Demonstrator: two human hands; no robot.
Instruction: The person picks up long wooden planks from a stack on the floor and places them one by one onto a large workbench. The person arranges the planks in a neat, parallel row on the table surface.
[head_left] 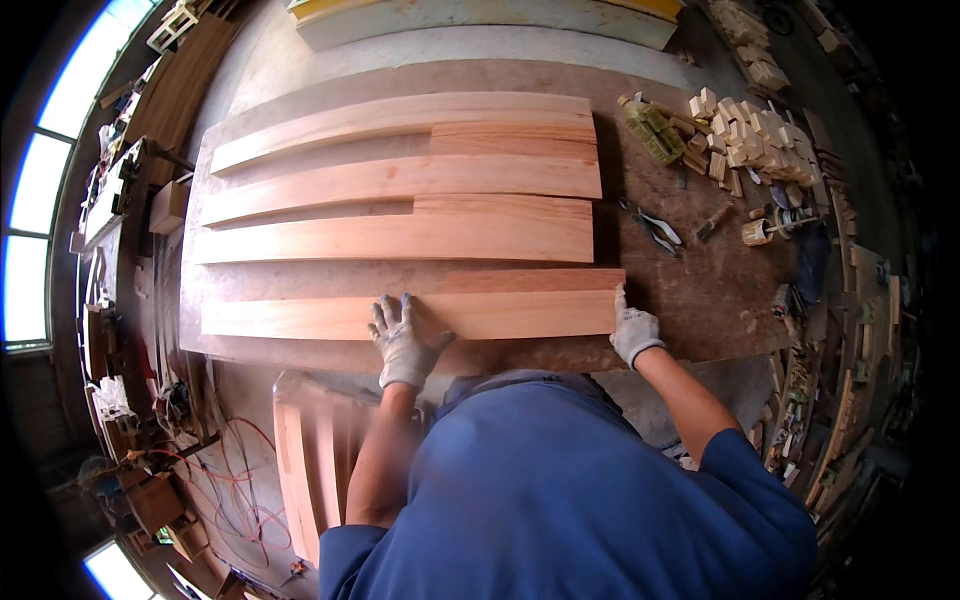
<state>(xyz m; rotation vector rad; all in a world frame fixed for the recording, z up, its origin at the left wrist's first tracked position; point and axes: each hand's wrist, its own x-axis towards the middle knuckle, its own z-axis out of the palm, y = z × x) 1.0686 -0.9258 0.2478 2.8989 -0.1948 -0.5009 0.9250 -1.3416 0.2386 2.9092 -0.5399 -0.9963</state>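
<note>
Material: pale reddish wood boards are lying in rows on the brown surface (700,290), each row a long board with a shorter one butted against it.
Nearest board (300,318): it is lying along the front edge of the surface, directly under both hands.
Left hand (402,335): gloved, it is pressing flat on the nearest board with fingers spread, gripping nothing.
Right hand (633,328): gloved, it is resting against the board's right end, fingers extended, not closed around it.
Progress: judging by the layout, three rows (400,178) are already lying aligned further back; the fourth appears to be getting squared up now.
Surroundings: small wood blocks (755,140) are piled at the far right, with pliers (655,228) nearby.
Obstructions: nothing is lying between the rows; a slatted wooden frame (305,460) is standing below the front edge.
</note>
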